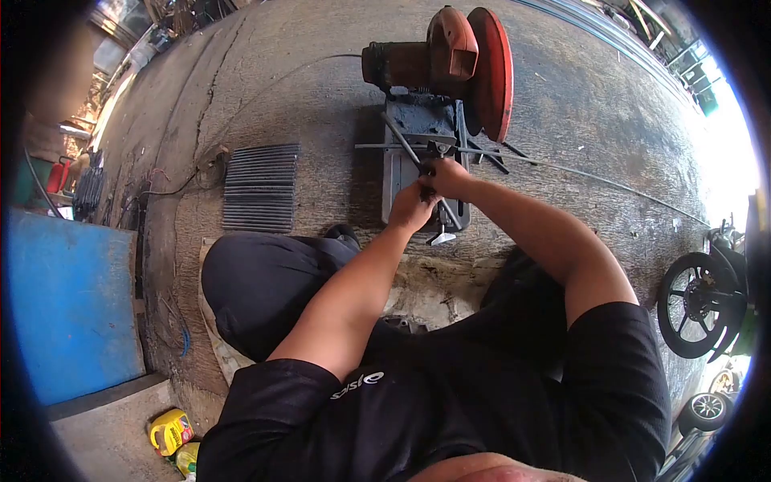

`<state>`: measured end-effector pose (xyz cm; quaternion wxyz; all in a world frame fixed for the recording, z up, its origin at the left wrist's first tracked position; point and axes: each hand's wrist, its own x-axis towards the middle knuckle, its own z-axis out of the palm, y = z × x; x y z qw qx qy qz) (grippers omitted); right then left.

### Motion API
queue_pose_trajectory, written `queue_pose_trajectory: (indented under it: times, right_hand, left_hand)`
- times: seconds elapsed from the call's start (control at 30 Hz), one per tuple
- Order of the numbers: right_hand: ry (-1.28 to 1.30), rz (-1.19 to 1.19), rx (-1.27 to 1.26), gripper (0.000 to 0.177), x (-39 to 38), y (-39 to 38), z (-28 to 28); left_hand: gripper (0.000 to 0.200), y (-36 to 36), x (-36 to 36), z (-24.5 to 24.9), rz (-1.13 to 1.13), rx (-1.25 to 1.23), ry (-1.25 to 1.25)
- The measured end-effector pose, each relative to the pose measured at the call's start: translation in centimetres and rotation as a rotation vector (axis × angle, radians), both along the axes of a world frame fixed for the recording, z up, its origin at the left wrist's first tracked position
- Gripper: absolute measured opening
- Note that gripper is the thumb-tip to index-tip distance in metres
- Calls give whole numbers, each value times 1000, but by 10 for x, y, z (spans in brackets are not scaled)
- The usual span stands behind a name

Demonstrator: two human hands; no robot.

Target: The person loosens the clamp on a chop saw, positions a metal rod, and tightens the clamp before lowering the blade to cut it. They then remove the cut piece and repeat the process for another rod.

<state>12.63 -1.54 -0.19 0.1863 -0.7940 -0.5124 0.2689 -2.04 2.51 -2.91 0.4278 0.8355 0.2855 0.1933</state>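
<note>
My left hand and my right hand meet over the base of a red chop saw, fingers closed close together. A grey metal bar slants up and left from beneath them, and both hands appear closed on it. Their fingers partly hide the grip. Right beside my right hand is the saw's vise. Through the vise runs a long thin metal rod, stretching far to the right. A light-coloured vise handle sticks out below my hands. The round red blade guard is raised.
Left of the saw lies a neat row of cut metal rods. A cable crosses the floor there. Short dark offcuts lie right of the base. A blue panel, yellow bottle and motorcycle wheel stand around me.
</note>
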Motion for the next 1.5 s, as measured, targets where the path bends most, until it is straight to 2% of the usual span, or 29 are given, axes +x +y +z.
queue_pose_trajectory:
  times: [0.03,0.1,0.17,0.23,0.37,0.43,0.57,0.63,0.67,0.73,0.77,0.83,0.87,0.9,0.93,0.97,1.03,1.1,1.17,1.2,1.3,1.33,1.37,1.5]
  right_hand:
    - [-84,28,-98,44,5,-2,-11]
    - [-164,111,-177,40,15,-13,-24]
    - [-244,187,-254,37,27,-25,-39]
    - [-290,197,-567,32,39,-37,-59]
    - [-275,123,-592,28,43,-64,-53]
    - [-296,147,-711,30,43,-61,-45]
    - [-287,100,-667,32,45,-61,-40]
    - [-341,209,-684,29,50,-59,-47]
    - [-347,207,-676,29,48,-57,-38]
    - [-108,171,-506,27,37,-51,-10]
    - [-118,173,-496,27,32,-46,-7]
    - [151,103,-249,24,23,-35,-3]
    - [140,108,-237,24,16,-27,5]
    - [249,97,-149,23,7,-19,17]
    - [357,90,-62,21,-3,-13,30]
    - [342,103,-51,21,-13,-8,47]
    - [636,-5,63,20,-31,-2,79]
    - [685,34,142,23,-37,7,90]
    - [805,-42,235,24,-45,7,113]
    - [703,5,350,25,-44,6,121]
    - [605,-69,393,25,-44,-17,166]
    - [575,-91,368,25,-59,-36,213]
    - [558,-111,376,25,-57,-42,215]
    - [1010,-112,448,21,-62,-61,212]
  left_hand:
    - [33,1,-3,-3,0,-7,4]
    - [33,9,-12,-13,-144,-81,186]
    - [31,14,-19,-29,-96,-109,257]
    - [31,22,-27,-59,79,-307,203]
    - [31,33,-29,-79,159,-284,229]
    - [30,33,-25,-77,244,-301,241]
    - [27,29,-20,-74,217,-244,218]
    - [30,25,-20,-51,292,-449,135]
    - [30,33,-19,-64,293,-442,129]
    - [28,54,-15,-103,538,-609,40]
    - [28,55,-13,-88,541,-602,28]
    - [31,52,-9,-36,495,-1112,-380]
    - [37,59,-9,-20,314,-1229,-522]
    - [37,65,-7,-2,310,-1217,-537]
    - [38,73,-4,17,168,-1284,-619]
    - [40,78,-4,35,21,-1343,-700]
    - [36,91,-9,69,-84,-1265,-786]
    - [33,98,-14,106,-157,-1112,-741]
    - [27,103,-11,147,-179,-1067,-762]
    - [26,104,-8,166,-277,-1012,-739]
    - [21,96,-1,219,-513,-969,-678]
    - [20,90,-1,233,-555,-967,-655]
    - [19,85,-2,247,-598,-956,-636]
    - [17,67,-11,271,-647,-861,-538]
